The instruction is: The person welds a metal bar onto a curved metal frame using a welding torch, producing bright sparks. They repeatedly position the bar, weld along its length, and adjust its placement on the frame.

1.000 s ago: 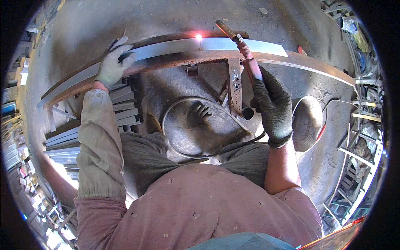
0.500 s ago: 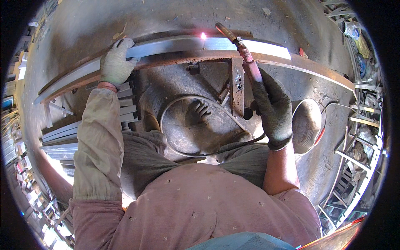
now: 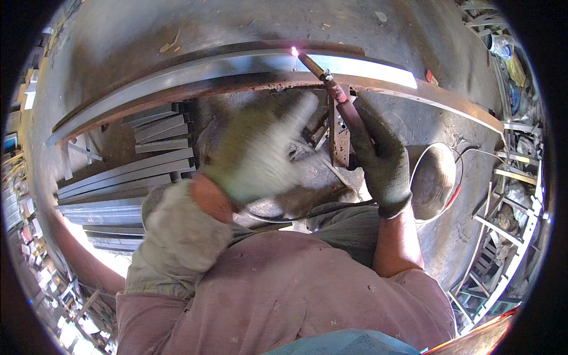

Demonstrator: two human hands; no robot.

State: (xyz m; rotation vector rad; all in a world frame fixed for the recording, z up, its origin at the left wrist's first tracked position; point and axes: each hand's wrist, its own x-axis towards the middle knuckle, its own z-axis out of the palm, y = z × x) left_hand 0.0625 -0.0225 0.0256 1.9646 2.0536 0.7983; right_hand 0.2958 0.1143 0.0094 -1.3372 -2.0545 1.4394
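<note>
Gripping the torch [image 3: 337,93]: a person's gloved right hand [image 3: 384,163] is wrapped firmly around it, the front end angled up and to the left.
Silver bar [image 3: 367,67]: the long length lies along a rusty beam [image 3: 444,99], crossing the view from left to right ahead of the person's pink shirt [image 3: 296,266].
Glow [image 3: 294,51]: pinkish-white light burns at the bar's far edge, just beside the torch's end; whether the two touch cannot be told.
Seam [image 3: 294,64]: a thin line appears to run down from the light across the bar's face.
Left hand [image 3: 260,148]: gloved and blurred, it hangs between bar and shirt, off the metal; nothing shows in it, though whether its fingers are spread or curled cannot be told.
Done: the bar sits in place along the beam, and heat has evidently reached the seam's far end.
Left: the work looks partway along, with that spot aglow and the rest of the seam too small to judge.
Grey metal lengths [image 3: 127,171]: stacked at left, untouched by either hand.
</note>
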